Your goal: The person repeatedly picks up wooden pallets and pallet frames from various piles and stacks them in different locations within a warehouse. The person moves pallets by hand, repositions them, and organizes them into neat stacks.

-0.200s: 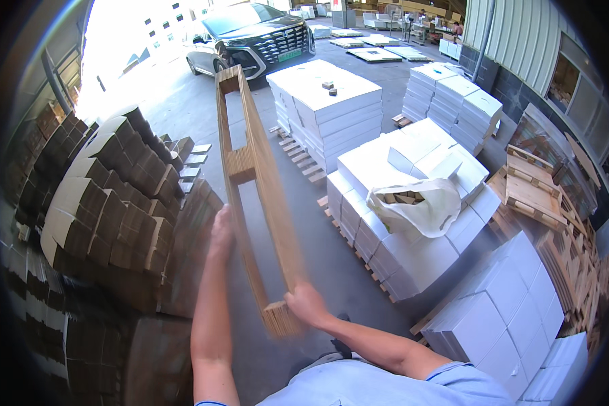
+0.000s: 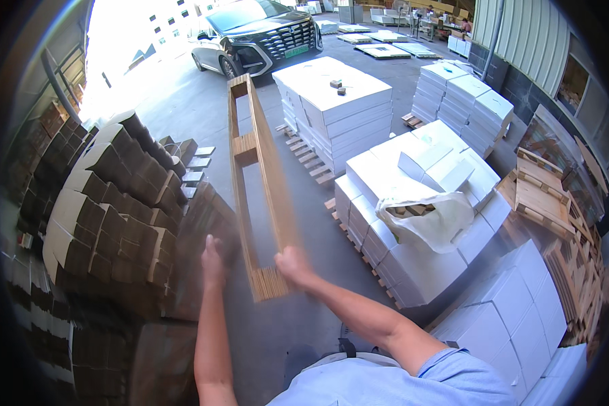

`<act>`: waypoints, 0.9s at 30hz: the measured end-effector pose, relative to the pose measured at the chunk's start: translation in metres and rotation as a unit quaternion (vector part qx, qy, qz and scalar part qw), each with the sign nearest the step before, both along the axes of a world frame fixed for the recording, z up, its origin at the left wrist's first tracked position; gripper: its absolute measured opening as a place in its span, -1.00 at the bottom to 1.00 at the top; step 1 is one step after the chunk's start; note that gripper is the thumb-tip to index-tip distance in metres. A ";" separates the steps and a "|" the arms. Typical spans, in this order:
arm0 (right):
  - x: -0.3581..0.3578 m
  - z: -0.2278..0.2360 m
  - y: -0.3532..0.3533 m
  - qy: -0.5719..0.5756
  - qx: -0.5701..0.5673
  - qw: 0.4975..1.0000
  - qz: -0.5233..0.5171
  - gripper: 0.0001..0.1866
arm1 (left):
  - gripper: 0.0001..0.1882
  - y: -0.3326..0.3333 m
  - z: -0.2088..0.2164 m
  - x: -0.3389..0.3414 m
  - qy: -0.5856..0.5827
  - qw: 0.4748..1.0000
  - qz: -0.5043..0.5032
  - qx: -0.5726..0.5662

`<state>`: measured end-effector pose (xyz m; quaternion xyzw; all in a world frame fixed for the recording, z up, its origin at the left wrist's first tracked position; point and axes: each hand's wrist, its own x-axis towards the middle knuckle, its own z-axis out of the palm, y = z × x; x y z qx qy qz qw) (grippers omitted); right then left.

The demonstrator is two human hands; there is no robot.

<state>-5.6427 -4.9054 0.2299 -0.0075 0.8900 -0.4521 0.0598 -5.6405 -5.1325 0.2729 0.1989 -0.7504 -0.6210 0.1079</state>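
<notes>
A long wooden frame [image 2: 260, 183], two plywood rails joined by blocks, stretches away from me over the concrete floor. My right hand [image 2: 293, 262] grips its right rail close to the near end. My left hand [image 2: 213, 260] is raised just left of the frame with flat fingers. It is next to a leaning stack of brown cardboard [image 2: 196, 230], it is blurred, and it holds nothing that I can see.
Folded brown cardboard stacks [image 2: 108, 216] fill the left. White boxes on pallets [image 2: 413, 223] stand right, one with a white bag [image 2: 426, 216] on top. More white stacks [image 2: 331, 101] lie ahead, a dark car [image 2: 257, 34] beyond. Wooden pallets [image 2: 541, 196] lean far right.
The frame's near end and my right hand have moved up and away from me. My left hand has dropped slightly lower beside the cardboard.
</notes>
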 end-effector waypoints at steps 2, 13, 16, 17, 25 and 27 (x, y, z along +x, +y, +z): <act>-0.072 0.008 -0.010 0.005 -0.004 0.998 -0.064 -0.59 | -0.24 -0.010 -0.017 0.007 -0.053 0.995 0.031 0.074; -0.188 0.016 -0.023 -0.079 0.113 0.990 -0.005 -0.53 | -0.14 -0.018 -0.114 -0.032 -0.094 0.968 -0.042 0.229; -0.194 0.028 -0.038 -0.086 0.120 0.989 -0.005 -0.52 | -0.12 -0.009 -0.114 -0.067 -0.102 0.950 -0.080 0.284; -0.192 0.032 -0.040 -0.100 0.104 0.990 -0.010 -0.49 | -0.11 -0.009 -0.111 -0.079 -0.121 0.943 -0.093 0.294; -0.180 0.032 -0.016 -0.121 -0.059 0.988 -0.070 -0.43 | -0.11 0.012 -0.050 -0.134 -0.162 0.897 -0.258 0.321; -0.175 0.034 -0.006 -0.111 -0.121 0.984 -0.063 -0.42 | -0.08 0.028 -0.037 -0.137 -0.133 0.917 -0.245 0.284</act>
